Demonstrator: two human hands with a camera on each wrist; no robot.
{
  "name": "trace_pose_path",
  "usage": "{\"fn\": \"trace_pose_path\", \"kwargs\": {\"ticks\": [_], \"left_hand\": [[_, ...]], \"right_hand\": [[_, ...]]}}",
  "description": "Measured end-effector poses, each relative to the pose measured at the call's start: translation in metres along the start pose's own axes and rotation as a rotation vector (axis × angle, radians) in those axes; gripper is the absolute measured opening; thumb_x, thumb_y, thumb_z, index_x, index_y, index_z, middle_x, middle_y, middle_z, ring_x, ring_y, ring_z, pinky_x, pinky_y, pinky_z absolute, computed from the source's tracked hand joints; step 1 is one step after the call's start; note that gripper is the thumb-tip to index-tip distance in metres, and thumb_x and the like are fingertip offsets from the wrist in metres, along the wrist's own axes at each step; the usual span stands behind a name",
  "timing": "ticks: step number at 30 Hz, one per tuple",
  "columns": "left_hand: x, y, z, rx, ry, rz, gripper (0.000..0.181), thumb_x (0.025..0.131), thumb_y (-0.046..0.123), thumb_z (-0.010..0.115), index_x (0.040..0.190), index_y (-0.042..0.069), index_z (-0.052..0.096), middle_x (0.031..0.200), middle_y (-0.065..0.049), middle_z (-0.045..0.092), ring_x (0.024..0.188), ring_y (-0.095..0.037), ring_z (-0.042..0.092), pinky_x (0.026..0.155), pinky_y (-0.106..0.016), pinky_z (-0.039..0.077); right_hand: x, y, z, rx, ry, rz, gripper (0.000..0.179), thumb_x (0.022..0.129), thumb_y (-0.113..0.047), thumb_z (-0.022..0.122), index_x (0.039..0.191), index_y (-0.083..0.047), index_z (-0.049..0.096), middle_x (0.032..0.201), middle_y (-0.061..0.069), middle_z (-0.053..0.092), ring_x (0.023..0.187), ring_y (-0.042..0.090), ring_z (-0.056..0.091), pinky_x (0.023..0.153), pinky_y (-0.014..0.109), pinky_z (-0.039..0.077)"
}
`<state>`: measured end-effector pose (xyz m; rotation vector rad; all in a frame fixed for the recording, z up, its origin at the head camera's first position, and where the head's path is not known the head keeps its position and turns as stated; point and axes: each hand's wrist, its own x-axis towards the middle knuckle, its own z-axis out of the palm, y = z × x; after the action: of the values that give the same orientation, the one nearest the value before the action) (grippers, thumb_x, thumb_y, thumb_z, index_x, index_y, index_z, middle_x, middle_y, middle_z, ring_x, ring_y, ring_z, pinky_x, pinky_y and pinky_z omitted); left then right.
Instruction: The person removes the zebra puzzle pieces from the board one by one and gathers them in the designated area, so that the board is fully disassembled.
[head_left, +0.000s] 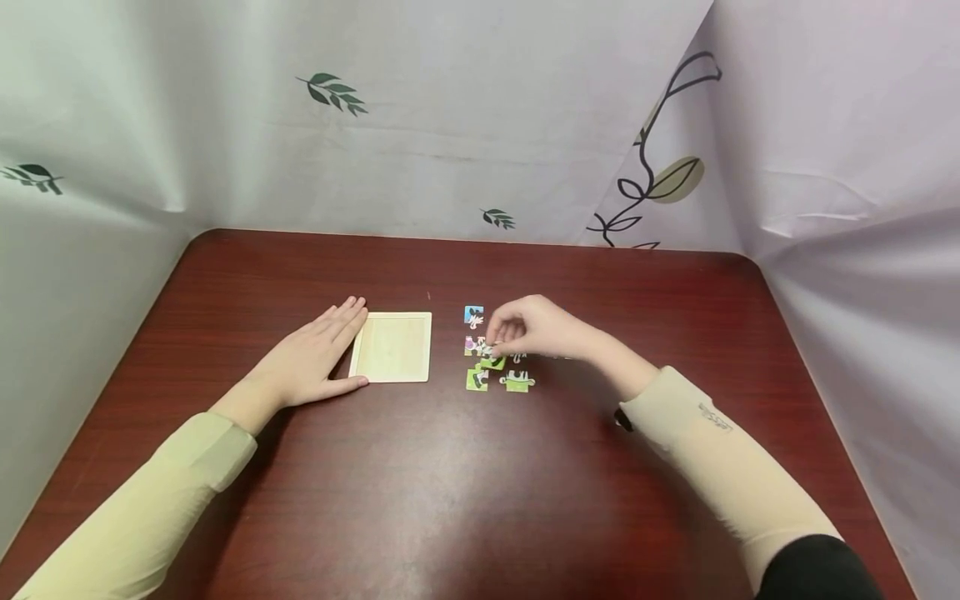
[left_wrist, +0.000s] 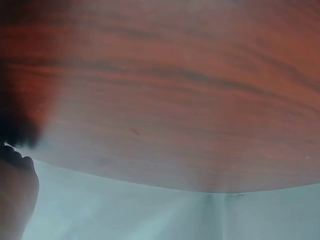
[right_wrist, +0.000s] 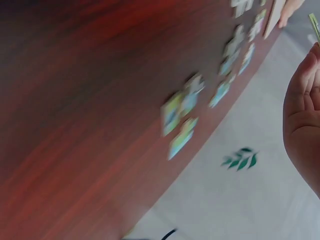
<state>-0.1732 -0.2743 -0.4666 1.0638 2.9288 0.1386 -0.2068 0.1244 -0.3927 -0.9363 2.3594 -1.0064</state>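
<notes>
A shallow square wooden tray (head_left: 393,348) with a raised rim lies on the table. My left hand (head_left: 317,360) rests at its left edge, fingers straight and thumb spread by the near corner. To the tray's right, my right hand (head_left: 546,330) pinches a green jigsaw piece (head_left: 492,363) above other pieces; its edge shows at the fingertips in the right wrist view. Around that hand lie a blue-topped piece (head_left: 473,314), a green corner piece (head_left: 477,380) and a green-and-white piece (head_left: 517,382). More pieces are partly hidden under the hand.
The dark red wooden table (head_left: 420,483) has rounded far corners. White cloth (head_left: 420,125) with leaf prints hangs behind it and at both sides. Several jigsaw pieces (right_wrist: 171,114) lie in loose rows in the right wrist view.
</notes>
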Motion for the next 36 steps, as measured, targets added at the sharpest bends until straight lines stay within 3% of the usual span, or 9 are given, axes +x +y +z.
{"fn": "trace_pose_path", "kwargs": {"ticks": [10,20,27,36], "left_hand": [[-0.001,-0.001,0.002,-0.006,0.030,-0.011,0.104,0.096,0.059,0.067,0.166,-0.005,0.024,0.175,-0.024,0.023,0.164,-0.038,0.023,0.136,-0.024,-0.004],[0.002,0.002,-0.002,-0.024,0.019,0.003,0.101,0.098,0.055,0.067,0.166,-0.007,0.024,0.175,-0.025,0.022,0.164,-0.040,0.022,0.138,-0.044,0.017],[-0.001,0.002,-0.002,-0.033,0.005,-0.005,0.100,0.099,0.055,0.067,0.166,-0.006,0.023,0.175,-0.024,0.021,0.164,-0.040,0.021,0.139,-0.041,0.014],[-0.002,0.002,0.000,-0.047,0.026,0.001,0.099,0.098,0.054,0.067,0.166,-0.005,0.025,0.175,-0.024,0.024,0.164,-0.040,0.023,0.139,-0.037,0.010]], "right_hand": [[-0.045,0.037,-0.013,-0.012,0.018,0.077,0.005,0.091,-0.007,0.082,0.095,-0.006,0.079,0.083,0.002,0.075,0.077,0.012,0.066,0.071,0.021,0.058],[-0.071,0.052,-0.012,-0.011,-0.009,0.116,0.006,0.090,-0.004,0.082,0.095,-0.007,0.080,0.080,-0.002,0.074,0.072,0.007,0.064,0.068,0.021,0.057],[-0.078,0.057,-0.006,-0.052,0.008,0.136,0.007,0.090,-0.006,0.083,0.094,-0.012,0.080,0.079,-0.006,0.071,0.072,0.008,0.063,0.068,0.021,0.056],[-0.082,0.053,0.000,-0.200,0.070,0.085,0.011,0.090,-0.006,0.082,0.093,-0.017,0.080,0.085,-0.007,0.069,0.074,0.005,0.061,0.069,0.022,0.056]]}}
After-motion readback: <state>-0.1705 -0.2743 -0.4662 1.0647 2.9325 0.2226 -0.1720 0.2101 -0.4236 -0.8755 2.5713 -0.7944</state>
